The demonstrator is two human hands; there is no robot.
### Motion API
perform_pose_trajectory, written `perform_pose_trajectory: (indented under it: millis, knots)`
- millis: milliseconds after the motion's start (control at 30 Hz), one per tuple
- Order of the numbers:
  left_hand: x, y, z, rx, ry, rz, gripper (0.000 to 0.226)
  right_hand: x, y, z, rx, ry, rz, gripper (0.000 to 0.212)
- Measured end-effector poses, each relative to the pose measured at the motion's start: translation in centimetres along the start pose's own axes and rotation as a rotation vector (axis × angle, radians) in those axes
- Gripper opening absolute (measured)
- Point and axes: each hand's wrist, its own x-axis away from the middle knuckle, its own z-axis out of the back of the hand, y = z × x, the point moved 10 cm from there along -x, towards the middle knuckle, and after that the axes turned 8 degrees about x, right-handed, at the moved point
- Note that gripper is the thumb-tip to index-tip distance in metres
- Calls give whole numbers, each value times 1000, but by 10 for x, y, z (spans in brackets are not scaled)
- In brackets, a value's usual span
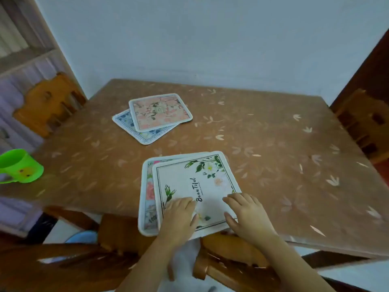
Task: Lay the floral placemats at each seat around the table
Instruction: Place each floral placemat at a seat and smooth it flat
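Note:
A white floral placemat (197, 178) with green leaves and the word "Beautiful" lies at the near edge of the brown table (273, 144), on top of another floral placemat (148, 190) that sticks out on its left. My left hand (179, 216) rests flat on the top mat's near left part. My right hand (246, 213) lies flat on its near right corner. Farther back, a pink floral placemat (160, 111) sits on a blue floral placemat (126, 121).
A green plastic cup (20, 166) stands at the table's left edge. Wooden chairs stand at the left (46, 102), the right (366, 125) and just below my hands (227, 256). A wall runs behind the table.

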Motion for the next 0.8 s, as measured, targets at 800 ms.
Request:
perform_pose_trajectory:
  millis: [800]
  knots:
    - [1,-27,-77,189,-51,164,42,-1,4,-110,-153,-159,239,44]
